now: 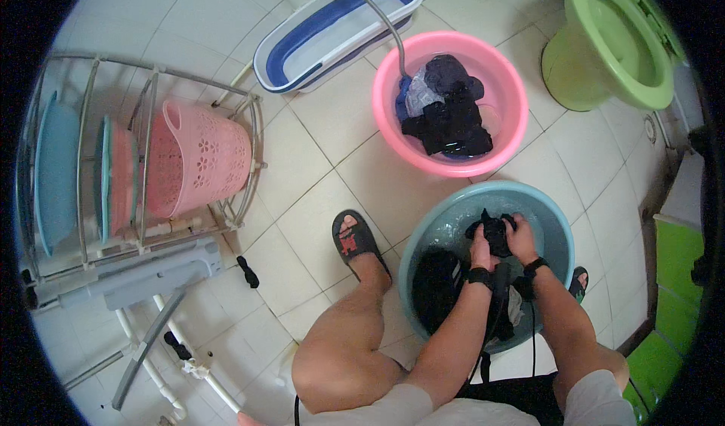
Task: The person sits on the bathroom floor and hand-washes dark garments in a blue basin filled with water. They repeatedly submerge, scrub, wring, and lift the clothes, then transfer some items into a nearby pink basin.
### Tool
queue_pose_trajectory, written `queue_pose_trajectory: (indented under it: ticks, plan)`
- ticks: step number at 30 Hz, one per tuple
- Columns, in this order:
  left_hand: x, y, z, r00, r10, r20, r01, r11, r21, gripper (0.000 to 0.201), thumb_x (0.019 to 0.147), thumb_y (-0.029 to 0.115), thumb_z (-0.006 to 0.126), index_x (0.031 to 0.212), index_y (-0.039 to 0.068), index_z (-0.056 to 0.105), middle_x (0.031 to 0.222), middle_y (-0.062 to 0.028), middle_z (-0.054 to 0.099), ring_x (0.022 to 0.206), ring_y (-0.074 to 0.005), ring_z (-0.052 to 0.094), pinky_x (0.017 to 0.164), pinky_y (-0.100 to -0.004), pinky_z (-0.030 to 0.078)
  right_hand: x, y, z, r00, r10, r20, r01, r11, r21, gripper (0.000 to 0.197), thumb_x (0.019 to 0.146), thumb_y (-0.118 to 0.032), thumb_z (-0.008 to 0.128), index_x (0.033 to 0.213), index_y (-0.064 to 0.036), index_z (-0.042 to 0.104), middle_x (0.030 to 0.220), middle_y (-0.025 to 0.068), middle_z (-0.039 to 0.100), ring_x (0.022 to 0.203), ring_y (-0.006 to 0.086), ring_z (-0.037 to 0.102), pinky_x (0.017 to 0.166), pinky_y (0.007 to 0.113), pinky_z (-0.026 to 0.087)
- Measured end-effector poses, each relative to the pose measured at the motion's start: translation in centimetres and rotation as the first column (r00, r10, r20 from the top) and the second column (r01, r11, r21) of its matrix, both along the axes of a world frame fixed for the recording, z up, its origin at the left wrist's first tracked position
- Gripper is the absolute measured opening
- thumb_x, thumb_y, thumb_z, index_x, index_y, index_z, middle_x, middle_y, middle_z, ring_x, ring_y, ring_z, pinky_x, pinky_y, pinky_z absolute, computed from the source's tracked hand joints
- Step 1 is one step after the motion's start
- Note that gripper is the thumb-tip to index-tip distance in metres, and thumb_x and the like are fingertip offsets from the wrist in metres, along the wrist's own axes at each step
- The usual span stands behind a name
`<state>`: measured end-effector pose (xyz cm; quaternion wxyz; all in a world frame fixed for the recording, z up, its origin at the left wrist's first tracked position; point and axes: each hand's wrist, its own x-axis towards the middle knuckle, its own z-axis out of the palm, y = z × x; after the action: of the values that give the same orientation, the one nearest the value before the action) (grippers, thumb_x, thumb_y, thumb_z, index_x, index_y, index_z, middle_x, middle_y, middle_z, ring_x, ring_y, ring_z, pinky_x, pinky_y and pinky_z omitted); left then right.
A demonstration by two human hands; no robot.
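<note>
Between my legs stands a blue-grey basin (557,218) with water and wet clothes in it. Both hands are inside its rim, gripping a bunched black cloth garment (495,234). My left hand (481,249) closes on its left side, while my right hand (519,239) is wrapped round the right. What kind of garment it is cannot be made out. Black clothing with pale stripes (438,290) lies in the basin left of my forearms. Some grey cloth (516,305) shows between my wrists, partly hidden by the arms. Each wrist wears a black strap with a cord.
Ahead is a pink basin (385,116) holding dark wet clothes, with a hose running into it. A white-and-blue tub (302,29) stands behind it. At upper right is a green toilet (596,56). A metal rack (91,162) with a pink basket (215,158) stands left.
</note>
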<state>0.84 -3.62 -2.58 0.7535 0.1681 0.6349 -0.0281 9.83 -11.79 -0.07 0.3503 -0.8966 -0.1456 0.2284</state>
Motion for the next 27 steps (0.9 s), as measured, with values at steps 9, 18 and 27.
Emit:
queue_pose_trajectory:
  ticks: [9,18,27]
  plan:
    - [-0.4,1.4,-0.8,0.939,0.221,0.263,-0.181,0.969,-0.168,0.070,0.090,0.068,0.055,0.130,0.010,0.057,0.121,-0.0069,0.063,0.106,-0.0254,0.060,0.087,-0.0393,0.051,-2.5,0.8,-0.2,0.885,0.033,-0.464,-0.001,0.998,0.067,0.042,0.087,-0.013,0.060,0.127,0.0004,0.059,0.115,0.0250,0.066,0.104,0.0332,0.065,0.095,0.038,0.049]
    - [-0.2,0.7,1.9,0.995,0.049,0.084,-0.041,0.995,-0.086,0.056,0.101,0.052,0.037,0.128,0.008,0.059,0.118,-0.0090,0.065,0.106,-0.0287,0.063,0.084,-0.0493,0.053,0.1,1.9,2.6,0.987,-0.034,-0.155,-0.012,0.958,-0.286,0.045,0.089,-0.039,0.067,0.105,0.0029,0.068,0.098,0.0286,0.067,0.096,0.0476,0.063,0.087,0.047,0.051]
    - [-0.7,2.2,1.9,0.964,0.157,0.216,-0.129,0.982,-0.140,0.065,0.095,0.058,0.056,0.136,0.008,0.052,0.126,-0.0107,0.061,0.110,-0.0298,0.060,0.092,-0.0465,0.051,-2.2,0.6,0.0,0.932,-0.066,-0.357,0.063,0.998,-0.020,0.060,0.083,-0.018,0.068,0.139,-0.0072,0.050,0.137,0.0329,0.045,0.123,0.0437,0.051,0.106,0.043,0.042]
